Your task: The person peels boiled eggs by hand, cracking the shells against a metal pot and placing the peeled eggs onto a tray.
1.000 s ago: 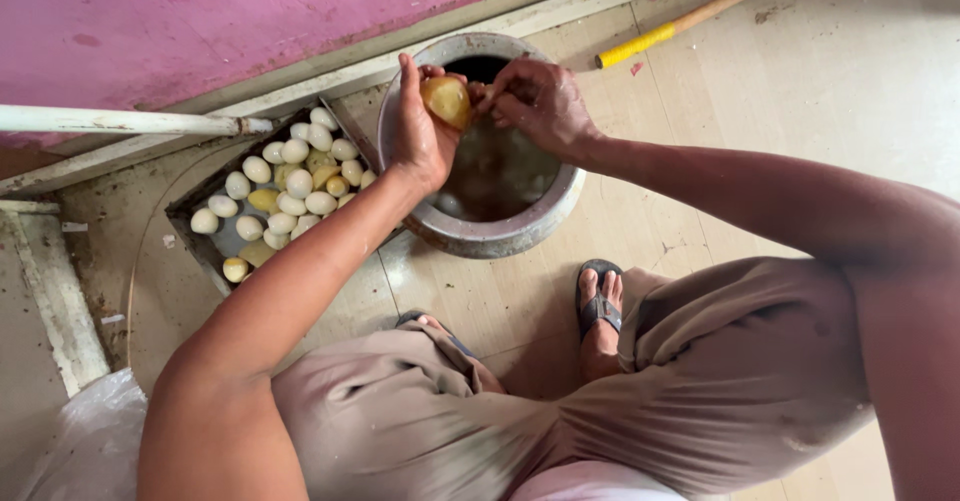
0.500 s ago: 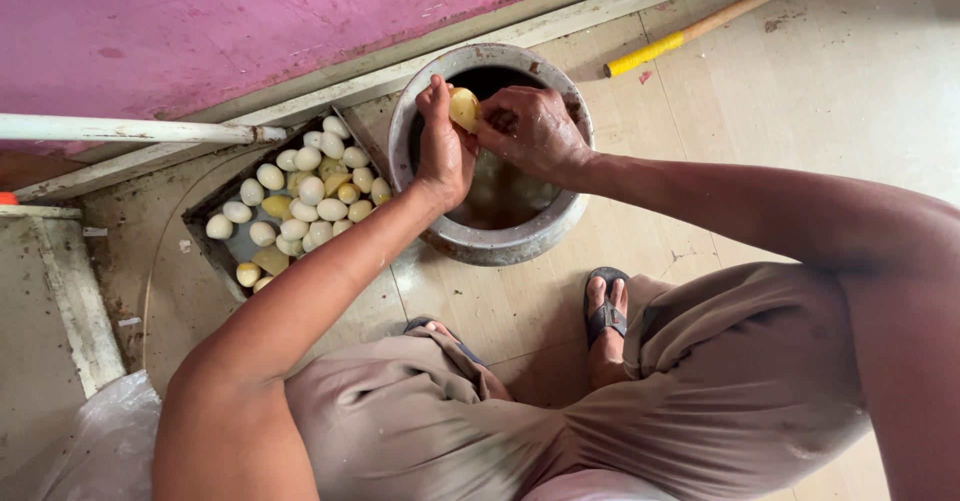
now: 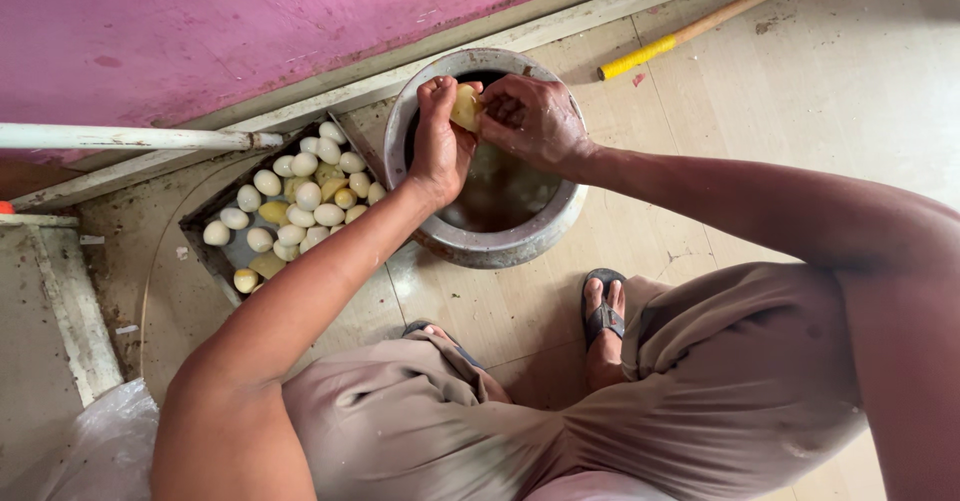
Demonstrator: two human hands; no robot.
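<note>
Head view: round dull-grey metal pot (image 3: 490, 246), dented rim, dark inside, sits on glossy beige floor tiles (image 3: 800, 91). Both hands over the pot's far rim. Left hand (image 3: 440, 141) and right hand (image 3: 530, 121) are both closed around one pale yellow, lumpy peeled potato (image 3: 465, 108), fingers curled, hands touching. Left of the pot, touching it: a shallow dark metal tray (image 3: 200, 236) of smooth white-and-yellow peeled potatoes (image 3: 300, 196). Behind the pot: a wooden stick with a yellow end (image 3: 700, 26) and a matte pink wall (image 3: 250, 31).
</note>
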